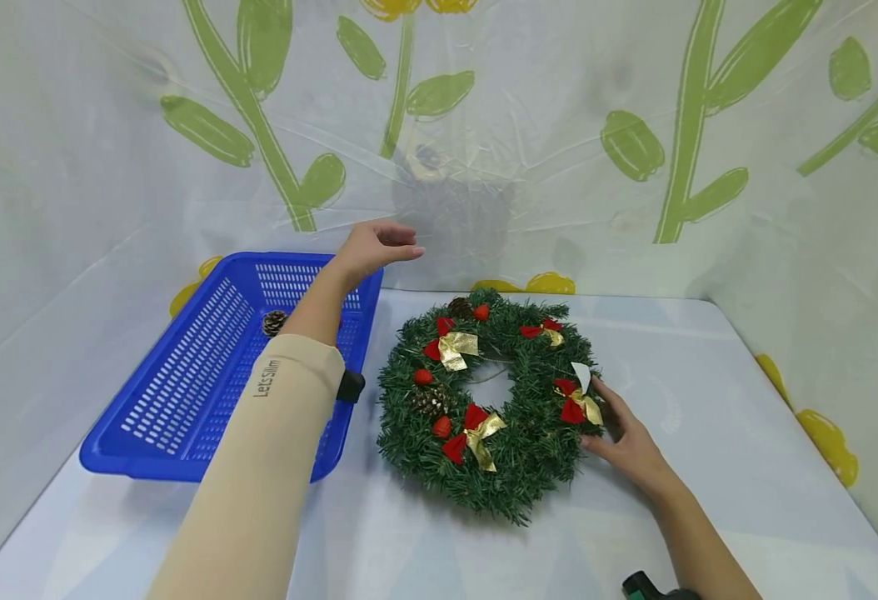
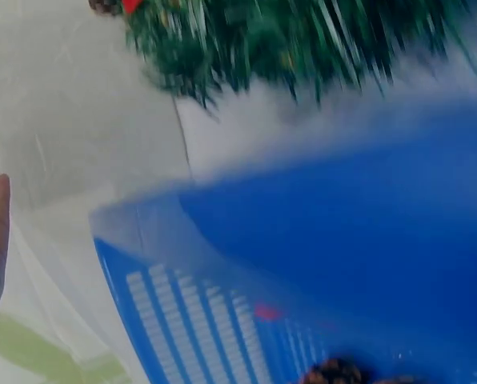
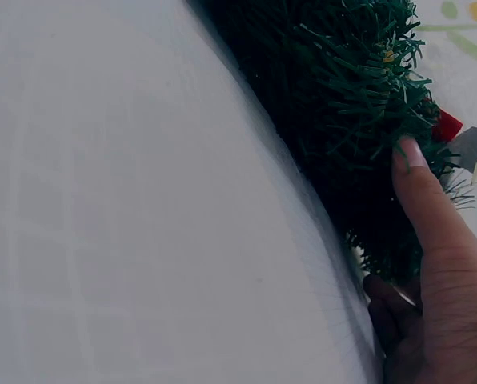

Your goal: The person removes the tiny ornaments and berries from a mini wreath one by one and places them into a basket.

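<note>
L hand (image 1: 370, 247): fingers loosely bent, empty. R hand (image 1: 630, 440): fingers grip wreath (image 1: 536, 458), tips pt. hidden.

A pale, smooth tabletop (image 1: 679, 350), faintly patterned with light-blue shapes and rounded at its far right corner, is seen. A rectangular blue plastic basket (image 1: 147, 468) with slotted sides is set towards its left edge. Just to the right – separated by a narrow bare strip – a round wreath (image 1: 532, 421) of green artificial needles, trimmed with red-and-gold bows, is laid, and the pale surface is shown through its central hole.
</note>
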Demonstrator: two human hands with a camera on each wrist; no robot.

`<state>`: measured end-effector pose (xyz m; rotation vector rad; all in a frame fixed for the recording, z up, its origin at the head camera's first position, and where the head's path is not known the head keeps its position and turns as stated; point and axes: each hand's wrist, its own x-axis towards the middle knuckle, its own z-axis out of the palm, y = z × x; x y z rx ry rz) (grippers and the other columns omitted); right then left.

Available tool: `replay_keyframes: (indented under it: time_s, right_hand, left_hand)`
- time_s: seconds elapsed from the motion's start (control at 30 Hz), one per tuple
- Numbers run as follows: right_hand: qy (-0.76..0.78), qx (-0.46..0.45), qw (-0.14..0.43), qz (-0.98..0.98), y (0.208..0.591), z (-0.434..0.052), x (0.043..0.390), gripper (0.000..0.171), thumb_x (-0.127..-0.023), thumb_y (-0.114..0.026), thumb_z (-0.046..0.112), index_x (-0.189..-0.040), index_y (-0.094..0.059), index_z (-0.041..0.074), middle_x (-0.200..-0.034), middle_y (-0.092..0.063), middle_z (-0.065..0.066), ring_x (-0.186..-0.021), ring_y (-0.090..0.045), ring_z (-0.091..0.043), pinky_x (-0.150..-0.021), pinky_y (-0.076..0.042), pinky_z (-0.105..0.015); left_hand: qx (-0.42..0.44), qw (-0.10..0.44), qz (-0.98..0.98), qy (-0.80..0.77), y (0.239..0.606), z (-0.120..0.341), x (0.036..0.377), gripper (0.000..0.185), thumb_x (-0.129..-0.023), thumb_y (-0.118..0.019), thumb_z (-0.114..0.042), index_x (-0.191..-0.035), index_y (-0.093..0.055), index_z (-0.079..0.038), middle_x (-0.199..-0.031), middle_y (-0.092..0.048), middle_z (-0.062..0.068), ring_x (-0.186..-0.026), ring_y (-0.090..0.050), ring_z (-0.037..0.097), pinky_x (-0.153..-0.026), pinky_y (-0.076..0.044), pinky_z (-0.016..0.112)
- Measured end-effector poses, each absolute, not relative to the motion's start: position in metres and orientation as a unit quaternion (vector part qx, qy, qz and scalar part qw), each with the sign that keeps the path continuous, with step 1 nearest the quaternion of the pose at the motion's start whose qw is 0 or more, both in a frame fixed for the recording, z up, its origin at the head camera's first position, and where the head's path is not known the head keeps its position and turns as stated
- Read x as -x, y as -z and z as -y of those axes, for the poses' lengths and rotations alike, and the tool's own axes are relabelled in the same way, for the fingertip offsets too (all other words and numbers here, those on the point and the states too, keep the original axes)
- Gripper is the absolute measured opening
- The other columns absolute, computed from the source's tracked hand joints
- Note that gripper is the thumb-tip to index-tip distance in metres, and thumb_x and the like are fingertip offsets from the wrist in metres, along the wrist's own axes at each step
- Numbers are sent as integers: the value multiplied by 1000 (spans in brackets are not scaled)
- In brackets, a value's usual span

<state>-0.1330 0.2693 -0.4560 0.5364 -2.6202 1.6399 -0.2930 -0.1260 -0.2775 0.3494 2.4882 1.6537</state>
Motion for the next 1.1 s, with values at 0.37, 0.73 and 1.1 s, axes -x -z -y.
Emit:
replay_keyframes:
  time_s: [0.37, 0.73, 1.1]
  right_hand:
    - [-531, -179, 3, 828, 457, -270, 134, 87, -84, -66, -1, -153, -15, 14, -154, -11, -27, -133, -13, -53, -98, -22, 0]
    - [-525, -179, 7, 832, 458, -268, 133, 87, -84, -67, 0, -153, -16, 15, -154, -12, -26, -133, -16, -53, -98, -22, 0]
    - [-524, -176, 1, 833, 456, -267, 132, 87, -84, -67, 1, -153, -15, 15, -154, -12, -27, -133, -16, -53, -97, -22, 0]
  left_hand:
    - [-112, 77, -805, -578, 286, 79, 291, 51, -87, -69, -20, -131, -53, 0, -130, -56, 14, -121, -51, 25, -103, -41, 37]
    - [-111, 90, -797, -587, 308, 43, 281, 45, -87, -69, -18, -127, -57, -3, -125, -58, 15, -118, -52, 26, -99, -44, 38]
    - [-75, 85, -856, -504, 337, 23, 272, 42, -87, -70, -23, -123, -60, -5, -131, -54, 11, -121, -49, 28, -96, -46, 40]
